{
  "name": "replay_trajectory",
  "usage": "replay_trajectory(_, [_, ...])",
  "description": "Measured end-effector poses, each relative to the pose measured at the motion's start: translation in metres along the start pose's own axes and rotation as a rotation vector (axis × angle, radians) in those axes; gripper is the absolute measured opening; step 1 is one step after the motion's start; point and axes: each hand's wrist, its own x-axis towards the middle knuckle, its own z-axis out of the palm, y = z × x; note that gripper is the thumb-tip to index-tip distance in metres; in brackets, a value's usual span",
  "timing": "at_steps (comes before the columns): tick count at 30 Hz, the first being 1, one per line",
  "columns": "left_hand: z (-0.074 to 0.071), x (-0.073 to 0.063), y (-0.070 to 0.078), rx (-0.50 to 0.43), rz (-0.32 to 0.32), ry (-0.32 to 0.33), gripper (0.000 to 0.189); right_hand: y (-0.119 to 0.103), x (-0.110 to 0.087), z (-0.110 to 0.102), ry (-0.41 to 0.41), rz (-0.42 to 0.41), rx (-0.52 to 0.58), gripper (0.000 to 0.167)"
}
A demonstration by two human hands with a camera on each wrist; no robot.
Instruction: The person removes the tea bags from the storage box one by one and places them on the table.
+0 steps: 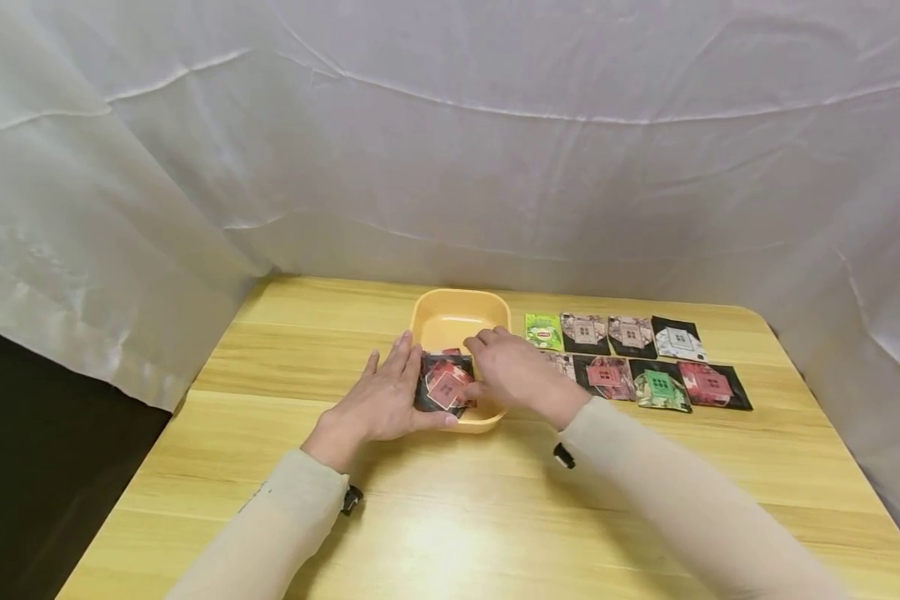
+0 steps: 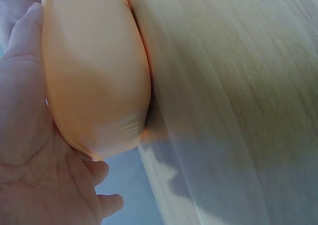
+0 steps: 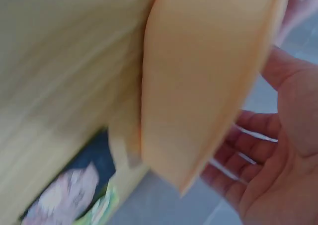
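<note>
A yellow-orange plastic bin (image 1: 459,298) stands on the table. In its near part lie dark sachets with red patterns, the top tea sachet (image 1: 446,387) face up. My left hand (image 1: 386,393) rests over the bin's left rim with fingers straight, fingertips beside the sachet and thumb along the near rim. In the left wrist view its palm lies close along the bin wall (image 2: 97,71). My right hand (image 1: 513,367) reaches over the right rim, thumb at the sachet's right edge. The right wrist view shows its fingers (image 3: 253,148) loosely bent behind the rim, partly hidden.
Right of the bin, sachets lie in two rows: a green sachet (image 1: 543,332), a black and white sachet (image 1: 678,339), a green-labelled sachet (image 1: 660,384), a red and black sachet (image 1: 714,385) and several others. A pale curtain (image 1: 450,167) hangs behind the wooden table (image 1: 270,358).
</note>
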Motion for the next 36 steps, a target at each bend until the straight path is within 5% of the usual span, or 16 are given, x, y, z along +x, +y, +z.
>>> replay_trajectory(9, [0.001,-0.001,0.0,-0.011,-0.002,-0.018,0.137,-0.025,0.021,0.023,-0.065,0.073,-0.092,0.08])
replay_trajectory(22, [0.005,0.002,0.001,0.026,0.004,-0.017,0.139,-0.001,0.034,0.022,0.069,0.118,-0.146,0.059])
replay_trajectory(26, [0.004,0.001,0.001,0.033,-0.001,-0.022,0.14,-0.001,0.033,0.014,0.082,0.168,-0.074,0.056])
replay_trajectory(31, [0.003,0.0,0.0,0.03,0.001,-0.018,0.138,-0.012,0.029,0.011,-0.024,0.174,0.086,0.075])
replay_trajectory(36, [0.001,0.0,-0.001,0.036,0.002,-0.019,0.137,-0.019,0.027,0.015,-0.116,0.186,0.102,0.091])
